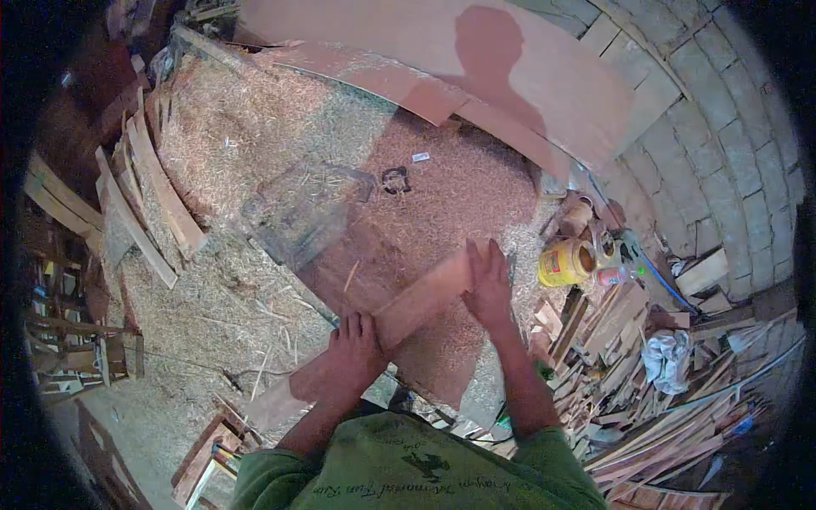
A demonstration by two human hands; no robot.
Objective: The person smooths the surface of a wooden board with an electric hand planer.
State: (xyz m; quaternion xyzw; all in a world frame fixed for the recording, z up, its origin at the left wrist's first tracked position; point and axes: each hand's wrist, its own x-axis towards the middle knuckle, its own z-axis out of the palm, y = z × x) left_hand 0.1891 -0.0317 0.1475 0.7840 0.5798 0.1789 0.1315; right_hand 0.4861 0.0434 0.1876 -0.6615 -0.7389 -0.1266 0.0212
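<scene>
A flat wooden board (425,293) lies slantwise in front of me, its far end up to the right and its near end down to the left. My left hand (357,350) is closed over the board's middle, fingers bent across it. At the far right end, my right hand (490,287) grips the board's edge and tip, its fingers pointing away from me. Beneath the board is a dark worktop (433,365) strewn with sawdust. A small black object (395,180) and a white label-like piece (422,157) lie beyond the board.
Wood shavings (212,127) cover the ground to the left, with curved planks (161,183) leaning there. On the right stand a yellow container (564,262), a white plastic bag (667,361) and a heap of wood offcuts (612,408). A large sheet (586,93) lies at the back.
</scene>
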